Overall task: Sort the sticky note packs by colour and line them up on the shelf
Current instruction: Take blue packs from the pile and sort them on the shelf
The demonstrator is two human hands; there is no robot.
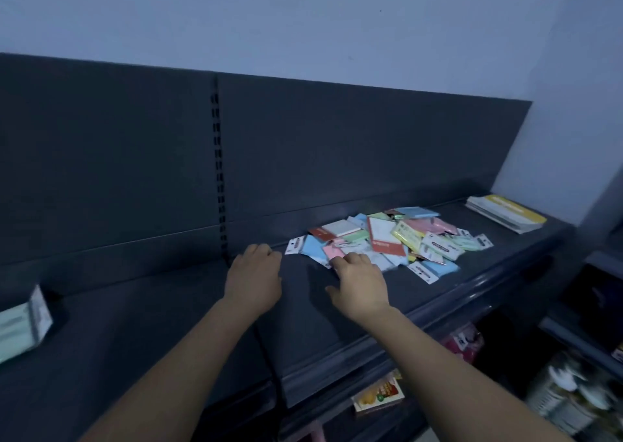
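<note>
On the dark shelf (pixel 337 306), a messy pile of sticky note packs (pixel 387 239) sits toward the right. Right hand (pixel 362 285) has its fingers (pixel 340 262) spread loosely, tips touching a pink pack (pixel 332 251) at the pile's edge, not gripping. Left hand (pixel 254 278) is curled loosely, holding nothing, just left of the pile.

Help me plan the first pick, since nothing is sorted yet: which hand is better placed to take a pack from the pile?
The right hand. Its fingertips already touch a pink pack at the pile's near edge, while the left hand rests on bare shelf, beside the pile.
</note>
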